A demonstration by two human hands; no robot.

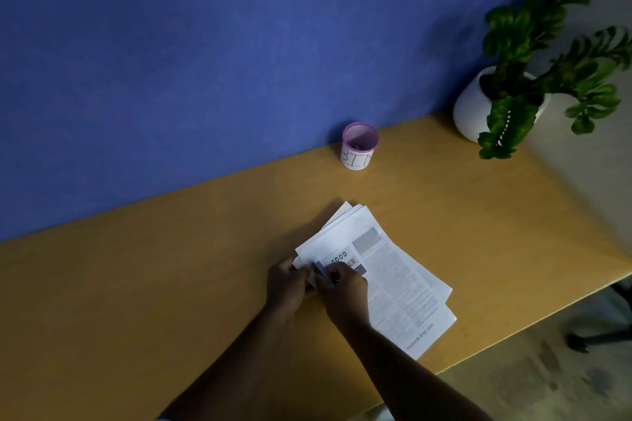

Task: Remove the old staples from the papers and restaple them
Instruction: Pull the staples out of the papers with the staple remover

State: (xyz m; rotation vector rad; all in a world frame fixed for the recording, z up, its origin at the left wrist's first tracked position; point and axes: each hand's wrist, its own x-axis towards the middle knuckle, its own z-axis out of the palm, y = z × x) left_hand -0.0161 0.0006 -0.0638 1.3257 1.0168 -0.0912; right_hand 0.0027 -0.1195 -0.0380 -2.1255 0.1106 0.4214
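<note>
1. Two bare forearms reach in from the bottom edge, meeting at the near left corner of the papers [386, 270].
2. Left hand [285, 287] lies at the corner's left edge, fingers curled onto the sheets; its grip looks pinched on the paper edge, though the dim light hides the fingertips.
3. Right hand [345, 294] rests on top of the papers just beside the left, its grip clenched around a small dark blue-grey tool [323, 273] pressed against the corner. Whether this is a staple remover or a stapler cannot be told.
4. Several printed sheets make up the papers, fanned slightly and lying flat on the yellow table [171, 284], with the word "GOOD" readable near the hands.
5. Well beyond the papers, a small cup [359, 147] with a pink rim stands against the blue wall [205, 44].
6. Far to the right, a leafy plant [533, 44] sits in a white pot [468, 109] on the table's corner.
</note>
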